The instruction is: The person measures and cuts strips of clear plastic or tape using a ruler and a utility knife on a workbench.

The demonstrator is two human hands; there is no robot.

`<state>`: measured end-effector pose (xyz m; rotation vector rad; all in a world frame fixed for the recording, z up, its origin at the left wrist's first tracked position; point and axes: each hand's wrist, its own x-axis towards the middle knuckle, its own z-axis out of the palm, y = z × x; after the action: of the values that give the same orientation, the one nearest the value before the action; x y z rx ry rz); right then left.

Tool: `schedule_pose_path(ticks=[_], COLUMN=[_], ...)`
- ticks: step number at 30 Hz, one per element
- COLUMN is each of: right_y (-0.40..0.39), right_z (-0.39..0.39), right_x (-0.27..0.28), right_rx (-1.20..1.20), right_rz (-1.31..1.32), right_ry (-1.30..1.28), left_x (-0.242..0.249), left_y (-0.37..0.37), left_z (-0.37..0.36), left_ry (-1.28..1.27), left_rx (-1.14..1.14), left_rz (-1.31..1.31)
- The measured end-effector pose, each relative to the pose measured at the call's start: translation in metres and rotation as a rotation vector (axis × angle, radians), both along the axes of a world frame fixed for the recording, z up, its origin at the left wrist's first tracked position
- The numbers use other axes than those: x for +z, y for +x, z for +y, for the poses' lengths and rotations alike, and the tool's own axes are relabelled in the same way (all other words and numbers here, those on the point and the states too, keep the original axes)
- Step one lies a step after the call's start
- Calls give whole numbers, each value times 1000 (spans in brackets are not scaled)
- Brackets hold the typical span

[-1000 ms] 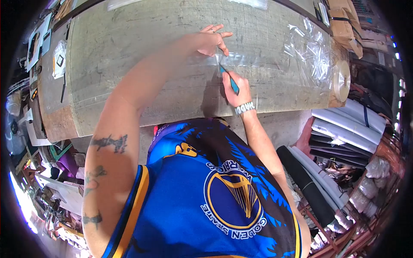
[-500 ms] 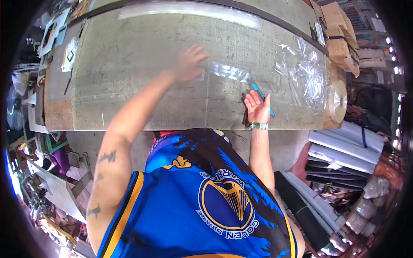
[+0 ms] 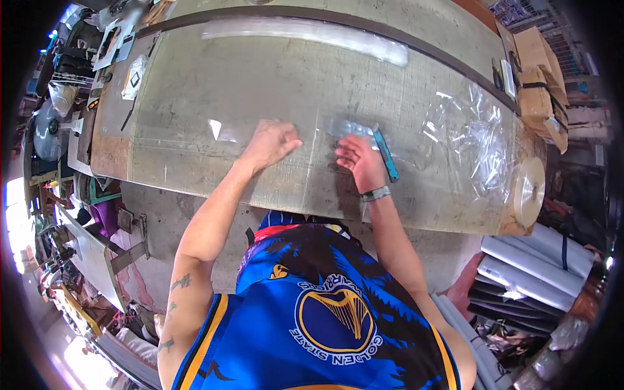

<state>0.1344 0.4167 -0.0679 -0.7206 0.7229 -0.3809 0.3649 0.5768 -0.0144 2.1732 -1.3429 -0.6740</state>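
Note:
My left hand (image 3: 272,144) is over the worktable (image 3: 260,84), fingers loosely curled, thumb apart, nothing visible in it. To its left lies a small clear plastic piece (image 3: 223,131) with a bright glint. My right hand (image 3: 361,161) has a band at the wrist and half-bent fingers facing left. Along its thumb side runs a blue cutter (image 3: 385,156), which appears tucked in the hand; the exact grip is hidden. Just beyond those fingers lies a clear plastic strip (image 3: 341,126), partly covered by the hand.
Clear plastic scraps (image 3: 478,140) are heaped on the right, beside a roll of tape-like material (image 3: 530,187). A long clear plastic length (image 3: 305,32) lies along the dark rail (image 3: 364,23). Cardboard boxes (image 3: 543,97) stand far right; wrapped rolls (image 3: 536,266) lie below.
My left hand has drawn back toward me, and a small plastic piece now lies to its left. My right hand has moved left toward the strip, the cutter moving along with it. The view has tilted.

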Motion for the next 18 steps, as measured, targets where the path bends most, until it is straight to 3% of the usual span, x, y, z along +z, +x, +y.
schedule_pose_path(ticks=[1, 2, 4, 8, 12, 18], right_y=[13, 23, 45, 68, 81, 74], right_z=[9, 16, 21, 4, -43, -183], right_x=[8, 8, 2, 18, 27, 42], right_rx=[108, 165, 272, 259, 160, -99], right_rz=[131, 100, 30, 129, 236, 524], right_ry=[-166, -294, -558, -679, -701, -804], left_x=[11, 18, 21, 26, -6, 4], left_y=[-2, -4, -3, 27, 84, 244], left_z=[-7, -15, -33, -49, -42, 7], left_ry=[18, -47, -86, -35, -23, 195], left_rx=[-7, -31, -110, -124, -230, 5], left_rz=[103, 198, 116, 195, 400, 614])
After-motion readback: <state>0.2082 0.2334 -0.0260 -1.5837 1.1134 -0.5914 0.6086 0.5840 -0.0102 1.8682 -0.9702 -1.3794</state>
